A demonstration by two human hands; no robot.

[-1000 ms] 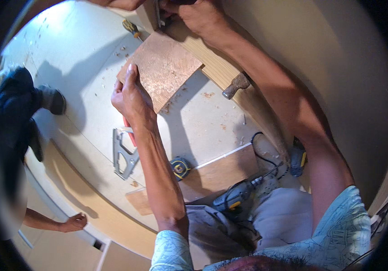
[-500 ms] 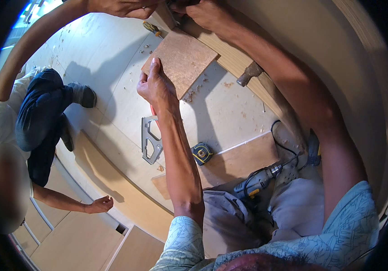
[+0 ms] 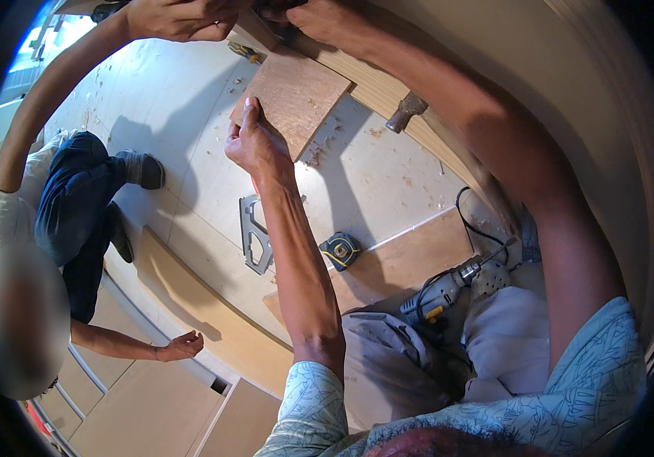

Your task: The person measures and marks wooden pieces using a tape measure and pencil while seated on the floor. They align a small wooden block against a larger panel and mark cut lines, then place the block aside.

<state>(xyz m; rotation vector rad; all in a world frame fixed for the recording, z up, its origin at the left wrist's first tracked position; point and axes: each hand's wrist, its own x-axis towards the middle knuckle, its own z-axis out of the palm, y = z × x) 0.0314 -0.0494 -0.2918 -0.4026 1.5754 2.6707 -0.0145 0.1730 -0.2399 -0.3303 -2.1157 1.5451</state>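
Note:
My left hand (image 3: 258,145) grips the near left edge of a thin square wooden board (image 3: 300,95), thumb on top and fingers beneath. The board's far corner meets a pale timber rail (image 3: 388,99). At the top edge, my right hand (image 3: 323,21) is curled by the joint of the wooden frame; whatever its fingers hold is dark and mostly hidden. A co-worker's hand (image 3: 182,17) is beside it, on the left. Beneath my right forearm, a hammer (image 3: 405,113) lies with its head on the rail.
A screwdriver (image 3: 243,51), a grey metal tool with cut-outs (image 3: 254,236), a tape measure (image 3: 340,250) and wood shavings lie on the floor. A corded power drill (image 3: 441,293) rests by my legs near another board (image 3: 411,255). The co-worker (image 3: 76,206) sits at left, beside a long curved-looking panel (image 3: 197,297).
The view has shifted slightly, so most things appear a little displaced. My left hand keeps its grip on the board, and my right hand stays at the frame joint.

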